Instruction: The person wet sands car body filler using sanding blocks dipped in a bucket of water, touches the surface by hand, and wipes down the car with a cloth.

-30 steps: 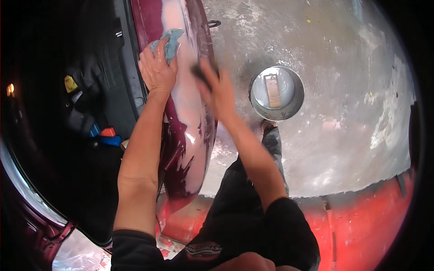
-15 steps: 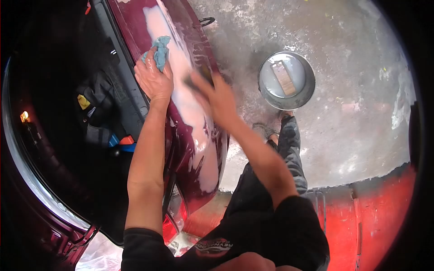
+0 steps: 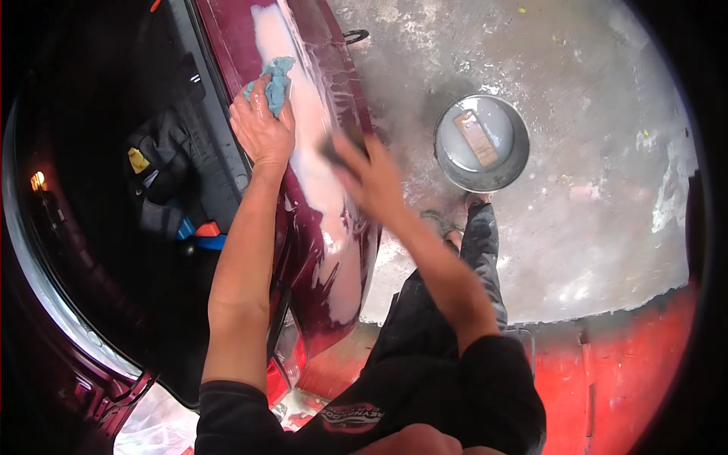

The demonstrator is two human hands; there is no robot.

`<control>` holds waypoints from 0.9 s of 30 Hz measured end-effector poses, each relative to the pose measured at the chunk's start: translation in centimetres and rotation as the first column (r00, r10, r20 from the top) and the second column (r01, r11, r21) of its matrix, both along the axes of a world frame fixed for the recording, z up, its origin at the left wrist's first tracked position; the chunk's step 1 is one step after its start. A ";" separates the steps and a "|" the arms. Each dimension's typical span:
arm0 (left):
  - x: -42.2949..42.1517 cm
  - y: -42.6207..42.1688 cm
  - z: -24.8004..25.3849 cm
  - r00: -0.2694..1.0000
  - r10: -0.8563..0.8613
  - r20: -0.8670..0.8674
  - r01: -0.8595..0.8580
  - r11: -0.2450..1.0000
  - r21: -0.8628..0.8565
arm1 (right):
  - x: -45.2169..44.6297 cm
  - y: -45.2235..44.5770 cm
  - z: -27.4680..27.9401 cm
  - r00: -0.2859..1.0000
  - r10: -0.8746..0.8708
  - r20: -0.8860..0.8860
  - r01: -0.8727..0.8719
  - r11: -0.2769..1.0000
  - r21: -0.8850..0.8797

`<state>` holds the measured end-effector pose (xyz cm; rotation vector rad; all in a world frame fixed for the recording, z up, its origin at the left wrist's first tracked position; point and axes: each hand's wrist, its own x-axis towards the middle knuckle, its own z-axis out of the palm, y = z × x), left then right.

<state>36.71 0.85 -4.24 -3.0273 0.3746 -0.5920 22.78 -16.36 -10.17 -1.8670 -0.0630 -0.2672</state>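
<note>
A dark red car bumper (image 3: 315,292) runs down the middle, wet, with a long pale pink-white patch (image 3: 305,125) on its top. My left hand (image 3: 262,133) rests at the bumper's inner edge, its fingers closed on a wet light-blue cloth (image 3: 280,80). On the right side of the patch, my right hand (image 3: 369,174) is blurred by motion and holds a dark block (image 3: 343,145) against the surface. What the block is made of cannot be made out.
A round metal bucket (image 3: 518,163) of cloudy water stands on the concrete floor (image 3: 591,227), a wood-coloured block (image 3: 478,140) in it. Left is the open trunk (image 3: 114,250) with a dark bag (image 3: 168,148). A red surface (image 3: 622,371) lies at lower right.
The view has shifted, so bumper and bucket appear displaced. My right hand stays blurred over the patch with the dark block. My left hand keeps the cloth at nearly the same spot.
</note>
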 end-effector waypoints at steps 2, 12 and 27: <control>0.0 0.0 0.0 1.000 -0.002 -0.009 0.001 1.000 -0.031 | -9.1 0.5 -0.7 0.988 0.071 -0.133 -0.059 0.994 0.097; 0.0 0.2 0.2 1.000 -0.018 -0.003 0.018 1.000 -0.008 | 12.8 -0.3 -1.2 0.997 0.009 -0.076 -0.004 0.998 0.067; 0.2 0.6 -0.4 0.998 -0.050 0.031 0.048 0.998 0.036 | 10.4 -0.1 -0.4 0.997 -0.047 -0.065 0.049 0.998 0.026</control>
